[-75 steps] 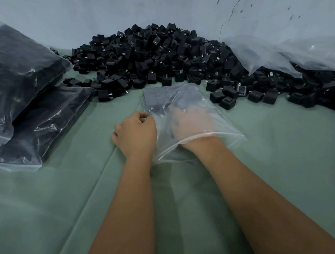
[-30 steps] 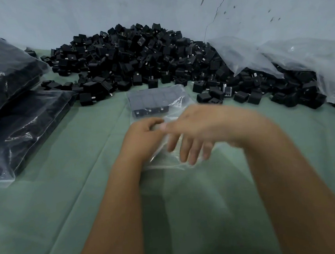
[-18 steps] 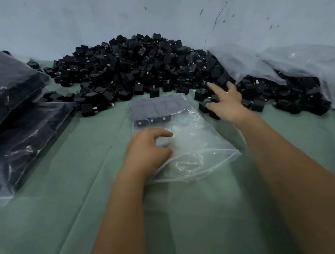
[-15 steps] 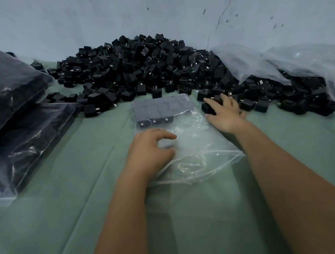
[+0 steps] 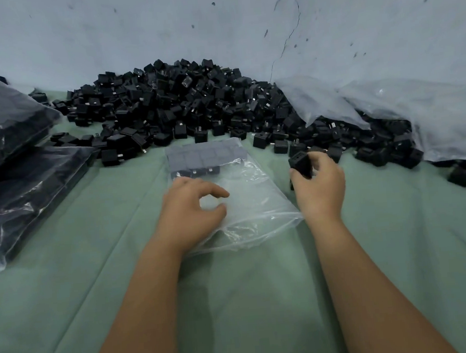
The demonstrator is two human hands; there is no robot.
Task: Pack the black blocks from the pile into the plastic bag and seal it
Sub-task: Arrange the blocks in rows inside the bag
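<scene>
A clear plastic bag (image 5: 254,202) lies flat on the green cloth, mouth toward me, with a row of black blocks (image 5: 202,159) packed at its far end. My left hand (image 5: 189,211) rests on the bag's left side near the mouth, fingers curled and pressing the plastic. My right hand (image 5: 318,185) is just right of the bag and grips a black block (image 5: 299,163) lifted off the cloth. The large pile of black blocks (image 5: 180,107) stretches along the wall behind the bag.
Two filled bags of black blocks (image 5: 14,173) are stacked at the left. A big crumpled clear plastic sheet (image 5: 417,109) covers part of the pile at the right. The green cloth (image 5: 251,301) spreads toward me. A grey wall stands behind the pile.
My right hand came out of the bag, reached to the pile's edge on the right, and has drawn back with a black block in its fingers. My left hand stayed on the bag.
</scene>
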